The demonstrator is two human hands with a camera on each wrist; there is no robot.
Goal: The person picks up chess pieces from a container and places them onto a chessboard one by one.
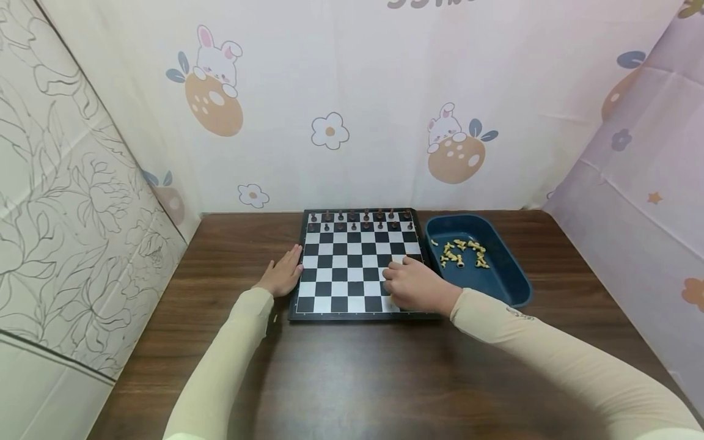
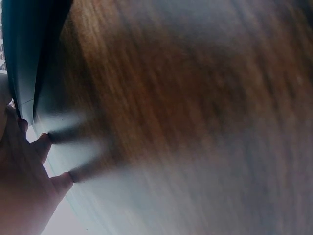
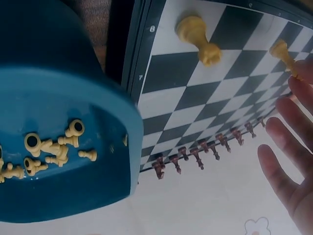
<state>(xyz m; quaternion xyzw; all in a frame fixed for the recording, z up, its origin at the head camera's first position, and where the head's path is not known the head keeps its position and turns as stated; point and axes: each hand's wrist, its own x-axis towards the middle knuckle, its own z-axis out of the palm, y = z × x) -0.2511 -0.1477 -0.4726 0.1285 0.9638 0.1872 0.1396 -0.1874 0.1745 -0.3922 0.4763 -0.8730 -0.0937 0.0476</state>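
My right hand (image 1: 415,285) is over the near right part of the chessboard (image 1: 354,269). Its fingertips pinch the top of a pale yellow chess piece (image 3: 282,53), whose base is at the board; its exact kind is unclear. Another yellow piece (image 3: 198,39) stands on the corner square, mostly hidden by the hand in the head view. My left hand (image 1: 282,273) rests along the board's left edge, fingers extended. Two rows of dark brown pieces (image 1: 354,227) stand across the far side of the board.
A blue tray (image 1: 508,275) stands right of the board, with several yellow chess pieces (image 3: 54,149) lying loose in it. Beneath everything is a brown wooden table (image 1: 341,379). Behind it hangs a patterned cloth (image 1: 374,153), and a tiled wall (image 1: 82,183) is on the left.
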